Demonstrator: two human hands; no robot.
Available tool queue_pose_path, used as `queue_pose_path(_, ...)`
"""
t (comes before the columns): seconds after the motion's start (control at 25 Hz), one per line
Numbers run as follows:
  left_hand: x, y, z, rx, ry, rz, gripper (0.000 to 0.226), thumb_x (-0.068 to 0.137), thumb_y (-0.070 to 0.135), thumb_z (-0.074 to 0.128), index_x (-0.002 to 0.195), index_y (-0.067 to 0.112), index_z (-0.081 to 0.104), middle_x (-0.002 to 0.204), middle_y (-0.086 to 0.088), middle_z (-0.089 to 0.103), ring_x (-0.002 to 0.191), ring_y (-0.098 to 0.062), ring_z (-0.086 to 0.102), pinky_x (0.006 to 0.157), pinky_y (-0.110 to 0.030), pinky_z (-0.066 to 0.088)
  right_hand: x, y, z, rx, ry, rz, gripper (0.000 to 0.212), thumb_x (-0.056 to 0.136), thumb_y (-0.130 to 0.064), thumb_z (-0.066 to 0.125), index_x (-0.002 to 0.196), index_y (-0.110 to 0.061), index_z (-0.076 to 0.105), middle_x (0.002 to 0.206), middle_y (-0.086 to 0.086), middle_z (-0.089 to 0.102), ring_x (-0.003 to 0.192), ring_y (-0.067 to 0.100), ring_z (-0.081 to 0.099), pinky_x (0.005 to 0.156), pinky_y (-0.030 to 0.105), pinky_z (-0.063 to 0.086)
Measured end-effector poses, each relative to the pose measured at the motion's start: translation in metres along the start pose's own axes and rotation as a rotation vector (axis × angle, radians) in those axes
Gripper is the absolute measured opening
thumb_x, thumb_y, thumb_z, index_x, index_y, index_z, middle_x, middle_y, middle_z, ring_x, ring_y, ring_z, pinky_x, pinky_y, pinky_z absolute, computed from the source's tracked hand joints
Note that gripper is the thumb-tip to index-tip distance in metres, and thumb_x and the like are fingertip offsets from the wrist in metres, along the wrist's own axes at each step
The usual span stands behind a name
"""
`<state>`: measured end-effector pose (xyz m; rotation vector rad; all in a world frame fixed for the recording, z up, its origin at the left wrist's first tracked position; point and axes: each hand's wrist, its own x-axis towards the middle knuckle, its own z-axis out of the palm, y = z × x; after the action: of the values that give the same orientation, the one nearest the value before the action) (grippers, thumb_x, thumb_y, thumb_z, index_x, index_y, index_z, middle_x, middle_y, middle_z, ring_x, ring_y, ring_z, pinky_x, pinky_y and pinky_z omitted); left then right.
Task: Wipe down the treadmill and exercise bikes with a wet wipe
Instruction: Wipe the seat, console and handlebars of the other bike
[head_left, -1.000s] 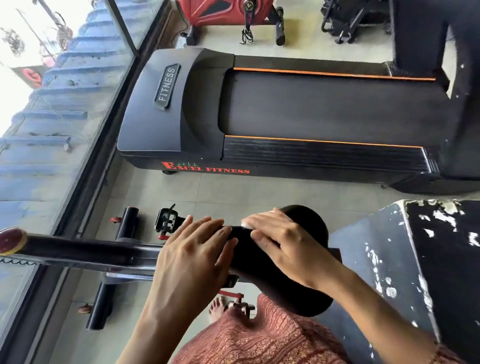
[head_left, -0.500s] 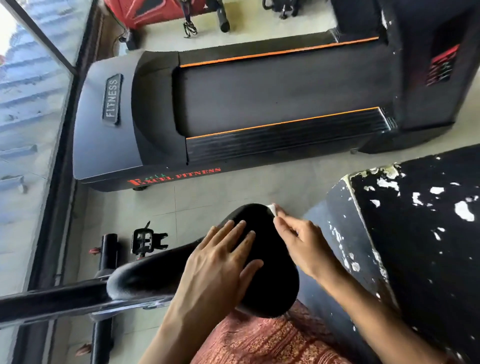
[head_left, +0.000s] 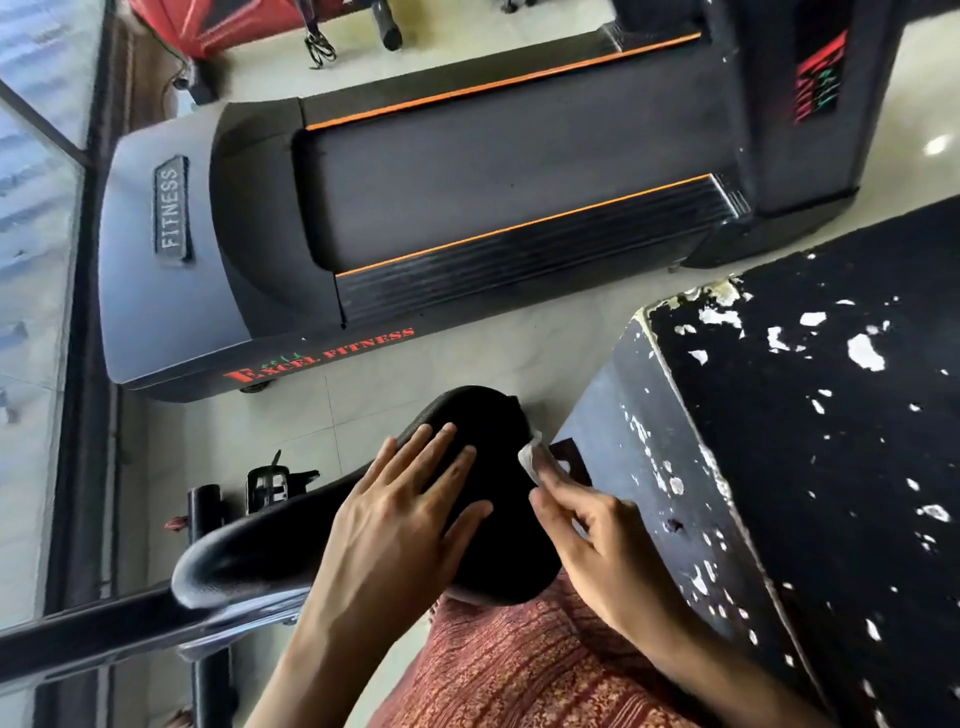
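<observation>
Closest in, the left hand (head_left: 400, 514) lies flat on the exercise bike's saddle (head_left: 483, 415). Its fingers are straight and spread, steadying the seat and holding nothing. Just to its right, the right hand (head_left: 597, 540) has its fingers curled and pinches a small folded wet wipe (head_left: 530, 460) at the fingertips. The wipe is pressed against the saddle's right edge, in the gap between the saddle and a black box with flaking paint (head_left: 805, 467) that stands just beyond the right hand.

Left of the left hand and lower down, a pedal (head_left: 270, 483) and the bike's frame (head_left: 104, 629) show above the tiled floor (head_left: 519, 353). Farther ahead of both hands, well apart from the wipe, the treadmill (head_left: 467, 197) stretches across the floor. Past it, a red machine (head_left: 208, 21) is partly in view.

By my reading the job is partway done, and the saddle's rim is the step in hand. Nothing shows whether the frame, the treadmill or the red machine has been wiped.
</observation>
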<state>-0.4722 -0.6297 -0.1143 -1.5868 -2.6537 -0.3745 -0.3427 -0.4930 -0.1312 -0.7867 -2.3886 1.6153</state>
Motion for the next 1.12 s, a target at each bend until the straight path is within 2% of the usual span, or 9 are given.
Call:
queue_pose_path(0.16,-0.006,-0.003,-0.006,-0.001,0.022,0.004,0.051,0.088,0.046,0.045,0.113,0.009,0.071,0.125,-0.012,0.063,0.118,-0.029,0.058,0.098,-0.052,0.045,-0.029,0.012,-0.009,-0.094,-0.05,-0.231,0.041,0.097,-0.028,0.048,0.134,-0.012,0.053,0.143,-0.002,0.046,0.134,0.0,0.038,0.106,0.015,0.034)
queue_pose_path(0.32,-0.011,-0.008,-0.016,0.021,0.055,-0.039,0.05,0.085,0.045,0.046,0.106,0.009,0.074,0.117,-0.01,0.067,0.109,-0.027,0.064,0.091,-0.051,0.049,0.003,0.011,0.007,-0.111,-0.026,-0.238,0.05,0.098,-0.035,0.038,0.143,-0.015,0.041,0.154,-0.006,0.025,0.141,-0.001,0.021,0.113,0.019,0.025)
queue_pose_path(0.44,-0.017,-0.016,-0.021,0.019,0.066,-0.074,0.048,0.084,0.044,0.048,0.103,0.008,0.074,0.114,-0.009,0.069,0.102,-0.028,0.068,0.092,-0.045,0.051,0.047,-0.006,0.026,-0.248,0.038,-0.241,0.051,0.096,-0.034,0.036,0.138,-0.007,0.049,0.148,-0.002,0.036,0.141,0.014,0.029,0.114,0.029,0.025)
queue_pose_path(0.52,-0.023,-0.021,-0.024,0.01,0.073,-0.082,0.047,0.084,0.042,0.049,0.103,0.007,0.074,0.112,-0.01,0.069,0.099,-0.029,0.069,0.098,-0.039,0.045,0.039,-0.012,0.035,-0.352,-0.035,-0.369,0.047,0.098,-0.029,0.039,0.138,-0.005,0.048,0.147,0.004,0.041,0.142,0.023,0.029,0.116,0.029,0.023)
queue_pose_path(0.68,-0.03,-0.023,-0.026,0.02,0.086,-0.079,0.046,0.085,0.041,0.05,0.104,0.006,0.074,0.113,-0.012,0.069,0.1,-0.03,0.068,0.099,-0.04,0.037,-0.002,0.003,0.015,-0.365,-0.153,-0.535,0.043,0.1,-0.023,0.045,0.141,-0.012,0.045,0.15,0.0,0.039,0.144,0.015,0.026,0.117,0.029,0.024)
queue_pose_path(0.8,-0.03,-0.022,-0.028,0.037,0.094,-0.095,0.047,0.085,0.042,0.048,0.103,0.006,0.074,0.112,-0.011,0.07,0.1,-0.03,0.068,0.098,-0.04,0.036,0.017,0.009,0.01,-0.278,-0.005,-0.351,0.045,0.099,-0.028,0.041,0.14,-0.01,0.047,0.149,-0.002,0.038,0.14,0.01,0.031,0.114,0.024,0.027)
queue_pose_path(0.92,-0.033,-0.024,-0.031,0.042,0.108,-0.095,0.046,0.085,0.041,0.049,0.1,0.006,0.075,0.109,-0.011,0.071,0.099,-0.03,0.068,0.096,-0.041,0.037,0.062,-0.009,0.028,-0.369,0.114,-0.299,0.041,0.097,-0.029,0.04,0.117,-0.001,0.063,0.127,0.009,0.062,0.121,0.027,0.055,0.106,0.028,0.037)
queue_pose_path(1.0,-0.037,-0.028,-0.034,0.042,0.124,-0.093,0.045,0.085,0.04,0.05,0.099,0.006,0.075,0.107,-0.012,0.071,0.099,-0.031,0.068,0.095,-0.042,0.038,0.069,-0.032,0.047,-0.443,0.052,-0.389,0.035,0.099,-0.029,0.04,0.106,-0.005,0.065,0.113,0.008,0.066,0.114,0.033,0.055,0.106,0.037,0.036)
queue_pose_path(1.12,-0.045,-0.034,-0.04,0.036,0.155,-0.104,0.044,0.085,0.038,0.05,0.101,0.006,0.075,0.109,-0.011,0.071,0.1,-0.031,0.068,0.096,-0.042,0.039,0.035,-0.041,0.057,-0.4,-0.134,-0.537,0.037,0.1,-0.028,0.043,0.125,-0.006,0.06,0.13,0.005,0.059,0.132,0.021,0.044,0.115,0.031,0.027)
